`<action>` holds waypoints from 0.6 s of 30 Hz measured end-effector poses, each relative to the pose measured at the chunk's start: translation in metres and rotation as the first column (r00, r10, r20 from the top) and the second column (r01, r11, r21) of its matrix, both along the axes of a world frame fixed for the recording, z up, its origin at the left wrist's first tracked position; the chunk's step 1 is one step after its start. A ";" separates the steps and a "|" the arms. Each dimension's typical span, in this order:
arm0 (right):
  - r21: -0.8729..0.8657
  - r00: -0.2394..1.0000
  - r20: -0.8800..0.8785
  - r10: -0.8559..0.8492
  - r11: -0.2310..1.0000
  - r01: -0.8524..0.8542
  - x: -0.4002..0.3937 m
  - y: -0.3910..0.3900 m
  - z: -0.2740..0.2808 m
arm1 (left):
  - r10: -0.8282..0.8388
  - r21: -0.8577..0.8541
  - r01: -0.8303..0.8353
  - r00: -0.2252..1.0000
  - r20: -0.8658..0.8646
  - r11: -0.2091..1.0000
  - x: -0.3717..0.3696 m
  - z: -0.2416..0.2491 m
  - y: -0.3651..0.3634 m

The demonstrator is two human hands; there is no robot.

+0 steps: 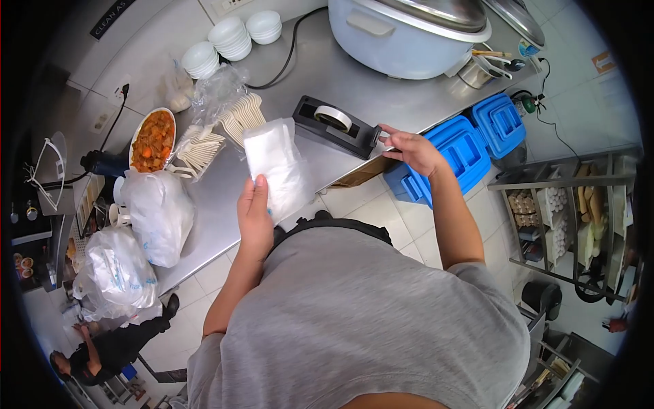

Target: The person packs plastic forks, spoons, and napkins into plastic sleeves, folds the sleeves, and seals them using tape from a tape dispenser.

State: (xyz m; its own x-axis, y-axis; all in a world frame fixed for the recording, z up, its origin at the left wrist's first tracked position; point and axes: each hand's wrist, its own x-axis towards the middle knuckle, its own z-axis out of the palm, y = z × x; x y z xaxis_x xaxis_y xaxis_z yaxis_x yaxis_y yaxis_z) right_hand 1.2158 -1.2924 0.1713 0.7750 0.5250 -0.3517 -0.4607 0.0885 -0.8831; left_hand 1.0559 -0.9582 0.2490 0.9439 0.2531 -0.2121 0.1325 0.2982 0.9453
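My left hand (255, 211) grips a white plastic packet (276, 167), with the thumb lying on top and the other fingers hidden beneath. The packet looks like folded plastic bags and is held over the counter's front edge. My right hand (417, 153) is at the cutting end of a black tape dispenser (310, 123), its bent fingers seeming to pinch the free end of the tape. A roll of clear tape (333, 118) sits in the dispenser. Left of the packet lie wooden spoons (243, 117) in clear plastic, with more wooden cutlery (199, 151) beside them.
Filled white plastic bags (160, 215) and an oval dish of stew (153, 141) stand at the left. Stacked white bowls (231, 37) and a large lidded cooker (409, 37) are at the back. Blue-lidded bins (453, 153) stand right of the steel counter (225, 225). Another person (112, 354) is lower left.
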 end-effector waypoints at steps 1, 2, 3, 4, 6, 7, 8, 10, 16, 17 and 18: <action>-0.155 0.998 0.060 -0.017 0.988 0.027 -0.004 -0.002 -0.011 | 0.007 0.018 -0.007 1.000 0.012 1.000 0.001 -0.003 0.000; -0.302 0.992 0.123 -0.026 0.951 0.062 -0.009 -0.002 -0.019 | 0.015 0.011 -0.016 1.000 0.016 1.000 0.002 -0.003 -0.001; -0.391 0.966 0.245 -0.083 0.904 0.176 -0.013 0.008 -0.025 | 0.023 0.006 -0.024 1.000 0.018 1.000 0.003 -0.002 -0.002; -0.508 0.949 0.311 -0.050 0.836 0.210 -0.010 0.008 -0.036 | 0.032 0.001 -0.032 0.999 0.022 0.999 0.003 -0.002 -0.004; -0.694 0.900 0.432 0.060 0.660 0.289 0.005 0.014 -0.050 | 0.044 0.000 -0.044 0.999 0.009 0.999 0.006 0.000 -0.006; -0.704 0.708 0.687 0.165 0.394 0.591 0.007 0.012 -0.054 | 0.057 0.004 -0.057 0.998 0.002 0.998 0.004 0.002 -0.005; -0.714 0.828 0.559 -0.045 0.482 0.509 0.009 0.011 -0.035 | 0.082 -0.004 -0.082 0.997 0.009 0.997 0.003 0.008 -0.008; -0.515 0.883 0.445 -0.150 0.764 0.389 0.008 0.023 0.011 | 0.147 -0.034 -0.146 0.988 0.037 0.989 0.005 0.023 -0.017; -0.195 0.739 0.557 0.379 0.925 -0.327 -0.073 0.148 0.152 | 0.051 -0.068 -0.046 0.996 0.072 0.997 -0.003 0.022 -0.012; -0.274 0.713 0.578 0.397 0.917 -0.289 -0.074 0.161 0.152 | 0.045 -0.088 -0.038 0.995 0.084 0.995 -0.006 0.024 -0.010; -0.351 0.685 0.596 0.419 0.903 -0.247 -0.074 0.174 0.151 | 0.043 -0.108 -0.032 0.994 0.097 0.994 -0.009 0.027 -0.007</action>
State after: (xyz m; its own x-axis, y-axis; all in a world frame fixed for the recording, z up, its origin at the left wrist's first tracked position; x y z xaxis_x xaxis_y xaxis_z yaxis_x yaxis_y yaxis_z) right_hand 1.1416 -1.1187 0.3228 0.6421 0.7662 0.0241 0.2682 -0.1951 -0.9434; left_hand 1.0474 -0.9652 0.2755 0.9519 0.2697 -0.1453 0.0265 0.4003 0.9160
